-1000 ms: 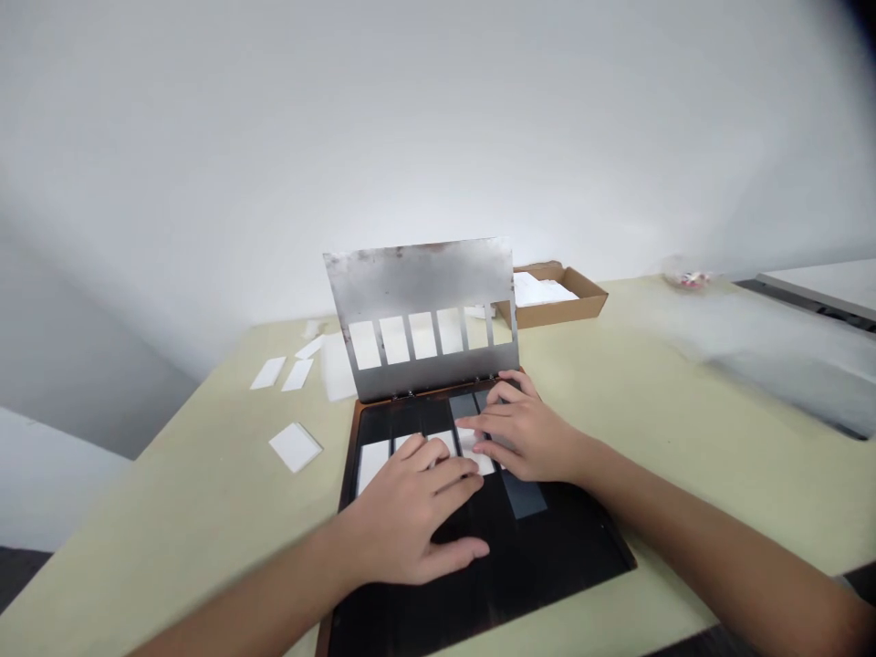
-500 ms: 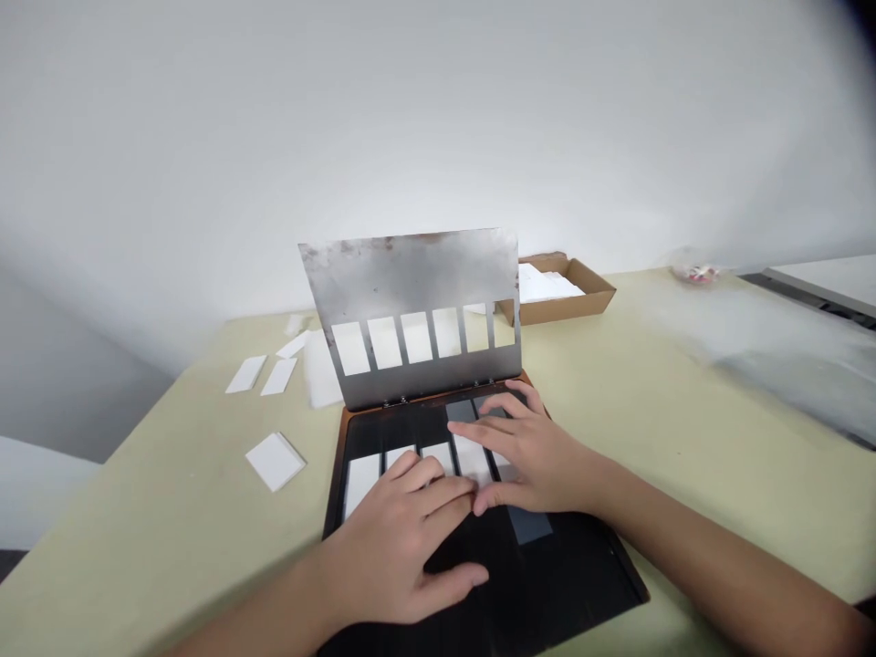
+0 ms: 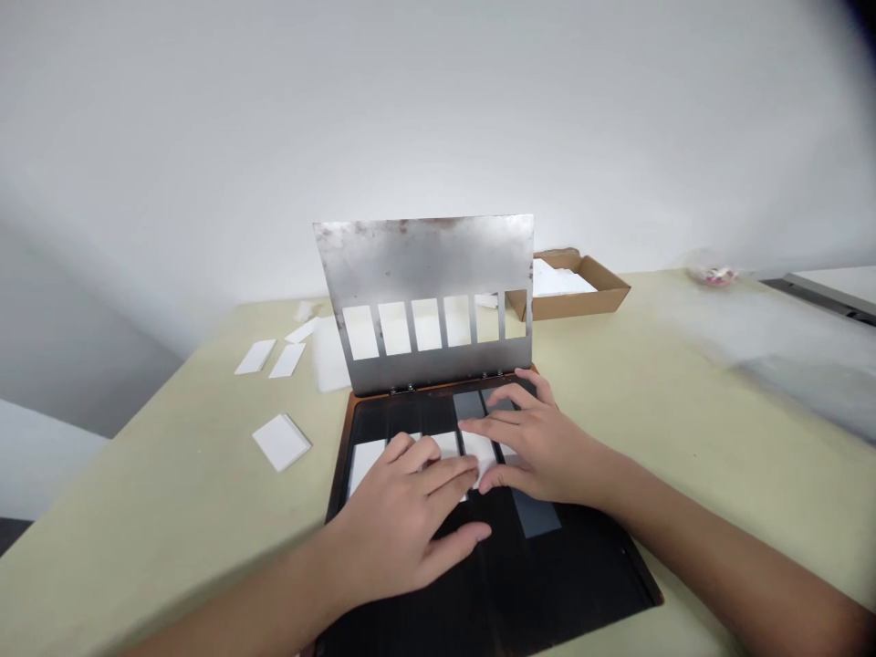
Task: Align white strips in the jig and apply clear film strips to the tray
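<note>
A hinged frame lies opened before me, its metal lid [image 3: 428, 255] with a row of rectangular windows standing up behind the black base [image 3: 568, 584]. White cards [image 3: 366, 461] lie side by side across the base. My left hand [image 3: 411, 516] stretches flat over them, fingertips on the lower part of one white card [image 3: 479, 445] and thumb apart. Over the right side of the base, my right hand [image 3: 537, 447] has its fingers spread, touching that same card with thumb and forefinger. Its palm partly covers another card. Dark grey strips [image 3: 535, 514] show above and below the right-hand cards.
Left of the frame, a small stack of white cards [image 3: 282, 443] and several loose cards [image 3: 255, 357] lie on the yellowish table [image 3: 171, 474]. A cardboard box [image 3: 581, 302] holding white cards stands behind. Clear plastic sheeting [image 3: 794, 356] lies at the right.
The view has shifted slightly, so the frame appears a little higher and further right. Both hands stay on the cards, with the left fingers still pressed near the right thumb.
</note>
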The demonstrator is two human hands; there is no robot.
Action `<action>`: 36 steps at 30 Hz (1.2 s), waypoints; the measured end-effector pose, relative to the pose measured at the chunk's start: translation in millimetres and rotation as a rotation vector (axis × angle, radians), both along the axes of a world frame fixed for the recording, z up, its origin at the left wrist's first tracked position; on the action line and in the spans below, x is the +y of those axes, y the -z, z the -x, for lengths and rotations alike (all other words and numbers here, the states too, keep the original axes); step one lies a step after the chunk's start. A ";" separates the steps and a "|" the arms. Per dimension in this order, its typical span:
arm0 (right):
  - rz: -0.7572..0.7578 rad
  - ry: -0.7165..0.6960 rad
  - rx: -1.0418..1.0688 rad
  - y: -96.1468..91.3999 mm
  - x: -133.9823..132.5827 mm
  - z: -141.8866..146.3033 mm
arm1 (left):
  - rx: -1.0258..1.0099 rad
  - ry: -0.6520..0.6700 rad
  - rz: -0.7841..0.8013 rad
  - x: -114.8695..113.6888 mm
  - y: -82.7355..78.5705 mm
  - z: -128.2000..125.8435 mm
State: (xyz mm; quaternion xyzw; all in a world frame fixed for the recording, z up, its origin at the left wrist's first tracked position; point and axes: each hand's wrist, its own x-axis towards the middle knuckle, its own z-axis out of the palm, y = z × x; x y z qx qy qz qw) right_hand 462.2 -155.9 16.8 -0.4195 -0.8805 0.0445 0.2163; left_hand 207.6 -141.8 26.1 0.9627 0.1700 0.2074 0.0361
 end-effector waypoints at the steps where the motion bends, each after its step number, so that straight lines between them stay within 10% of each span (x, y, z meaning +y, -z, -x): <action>1: -0.001 0.007 0.006 0.4 0.4 0.5 | 0.004 -0.001 -0.002 0.1 0.3 0.0; 22: 0.094 0.012 0.015 -22.8 1.8 9.3 | 0.080 -0.036 0.123 -1.1 0.1 2.3; 36: -0.003 0.060 0.049 6.0 4.7 14.1 | 0.084 -0.088 0.168 2.1 -1.3 0.7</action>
